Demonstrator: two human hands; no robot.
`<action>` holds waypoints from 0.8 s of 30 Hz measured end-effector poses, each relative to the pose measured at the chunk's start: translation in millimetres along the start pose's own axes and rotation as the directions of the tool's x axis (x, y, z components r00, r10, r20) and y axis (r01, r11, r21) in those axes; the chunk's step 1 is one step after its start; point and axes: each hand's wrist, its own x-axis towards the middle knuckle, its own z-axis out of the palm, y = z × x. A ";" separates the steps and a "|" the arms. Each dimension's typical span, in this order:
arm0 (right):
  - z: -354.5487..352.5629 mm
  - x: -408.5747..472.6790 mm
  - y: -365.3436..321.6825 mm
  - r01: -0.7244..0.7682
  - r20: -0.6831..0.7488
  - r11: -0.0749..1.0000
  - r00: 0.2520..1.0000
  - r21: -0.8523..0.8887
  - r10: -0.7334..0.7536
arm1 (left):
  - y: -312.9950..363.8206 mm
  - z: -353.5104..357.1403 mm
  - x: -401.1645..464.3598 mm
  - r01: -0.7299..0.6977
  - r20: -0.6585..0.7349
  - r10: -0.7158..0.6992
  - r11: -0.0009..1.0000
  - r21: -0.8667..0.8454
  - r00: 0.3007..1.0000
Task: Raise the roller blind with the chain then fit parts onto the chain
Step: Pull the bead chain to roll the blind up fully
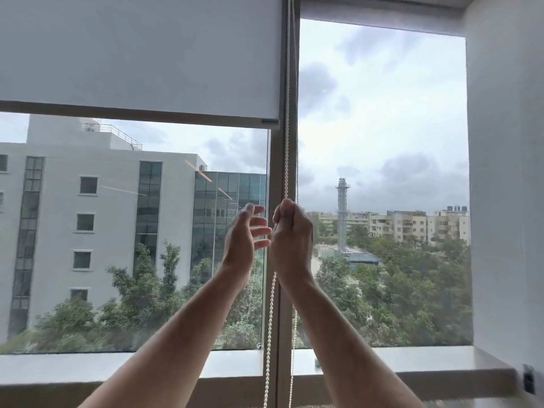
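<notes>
Both bare forearms reach up and forward, rising from the bottom edge and converging toward the middle. Right hand (291, 234) is a closed fist, back of hand to camera, thumb on top, fingers curled round the bead chain (286, 160), which enters at the top of the fist and leaves below the wrist. Left hand (245, 234) just beside it on the left, not touching: palm turned toward the right hand, fingers (259, 231) straight and slightly spread, pointing right, holding nothing. Left hand slightly motion-blurred. Both wrists roughly level.

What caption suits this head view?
Right hand grips the bead chain, left hand open beside it, roller blind partly raised.
</notes>
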 end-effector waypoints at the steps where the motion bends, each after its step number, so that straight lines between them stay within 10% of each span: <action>1: -0.7 -4.6 2.7 0.000 0.001 1.000 1.000 -0.007 0.000 | 15.2 3.9 7.6 -0.003 0.032 0.004 1.000 -0.017 0.999; 6: -2.0 -37.0 16.7 -0.009 0.034 1.000 0.999 0.003 0.009 | 80.3 34.0 37.2 0.008 0.170 0.013 0.993 -0.121 0.985; 13: -15.0 -33.6 33.7 -0.169 0.208 0.972 0.969 0.165 0.133 | 83.0 66.6 30.6 -0.174 -0.147 0.162 0.982 -0.072 0.976; 24: -28.8 55.7 11.7 -0.332 0.251 0.922 0.927 0.197 0.280 | 13.9 57.5 -14.6 -0.280 -0.141 0.303 0.946 0.161 0.942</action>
